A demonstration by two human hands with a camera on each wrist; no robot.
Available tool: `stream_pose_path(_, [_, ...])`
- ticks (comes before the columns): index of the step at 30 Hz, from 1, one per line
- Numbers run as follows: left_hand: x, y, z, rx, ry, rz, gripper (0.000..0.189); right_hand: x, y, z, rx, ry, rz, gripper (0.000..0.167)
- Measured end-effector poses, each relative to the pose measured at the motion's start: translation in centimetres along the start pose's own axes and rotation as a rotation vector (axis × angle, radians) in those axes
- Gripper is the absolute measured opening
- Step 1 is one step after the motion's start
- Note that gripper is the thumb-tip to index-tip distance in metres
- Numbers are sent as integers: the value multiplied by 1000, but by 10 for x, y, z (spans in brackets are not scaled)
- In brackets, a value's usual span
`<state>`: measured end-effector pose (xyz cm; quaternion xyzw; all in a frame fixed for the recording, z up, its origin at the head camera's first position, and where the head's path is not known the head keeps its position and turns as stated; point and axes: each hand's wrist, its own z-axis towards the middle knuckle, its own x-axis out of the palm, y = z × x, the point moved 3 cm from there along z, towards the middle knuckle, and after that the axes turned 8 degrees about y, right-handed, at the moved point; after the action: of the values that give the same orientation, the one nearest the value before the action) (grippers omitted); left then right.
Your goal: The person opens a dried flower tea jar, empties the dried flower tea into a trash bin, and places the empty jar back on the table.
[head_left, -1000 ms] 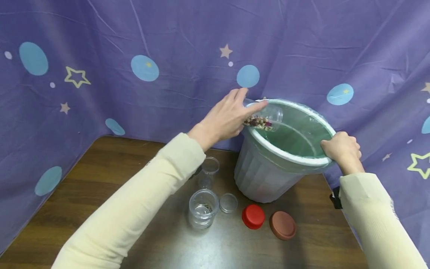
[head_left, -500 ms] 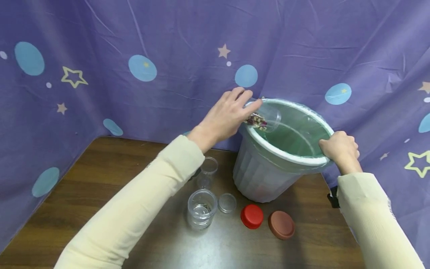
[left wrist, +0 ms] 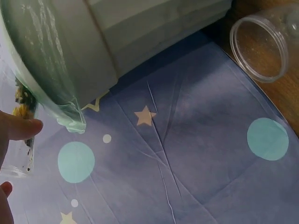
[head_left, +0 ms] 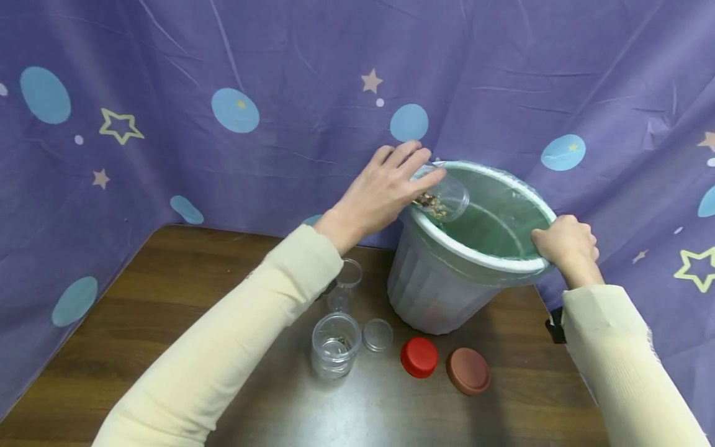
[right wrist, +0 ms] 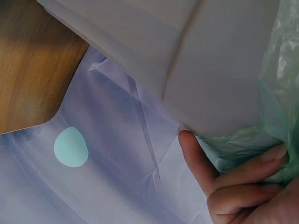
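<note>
My left hand (head_left: 385, 186) holds a clear plastic jar (head_left: 457, 194) tipped on its side over the left rim of a large bin. Dried flower bits (head_left: 430, 205) lie along the jar's lower wall, near its mouth. The thumb (left wrist: 21, 127) presses on the jar in the left wrist view. The pale ribbed bin (head_left: 441, 292) has a thin green liner and leans to the right. My right hand (head_left: 566, 245) grips the bin's right rim, with its fingers (right wrist: 198, 161) curled under the edge on the outside.
On the wooden table (head_left: 268, 385) stands a clear jar (head_left: 335, 354) with a few bits inside. Behind it is another clear container (head_left: 347, 273), partly hidden by the left sleeve. A clear lid (head_left: 378, 335), red lid (head_left: 419, 357) and brownish lid (head_left: 468, 371) lie before the bin. A purple curtain (head_left: 301, 56) hangs behind.
The dried flowers in the tilted jar look fewer and browner, and have shifted toward its mouth. Left fingers have shifted slightly on the jar. The right hand stays on the rim.
</note>
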<state>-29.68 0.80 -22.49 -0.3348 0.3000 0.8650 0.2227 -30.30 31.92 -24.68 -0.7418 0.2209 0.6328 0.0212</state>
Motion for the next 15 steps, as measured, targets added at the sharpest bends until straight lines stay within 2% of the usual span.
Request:
stream_pose_path(10, [1, 1, -1, -15, -8, 16, 45, 0, 1, 0, 5, 4, 2, 63])
stream_pose_path(15, [1, 1, -3, -35, 45, -5, 54, 1, 0, -1, 14, 4, -1, 64])
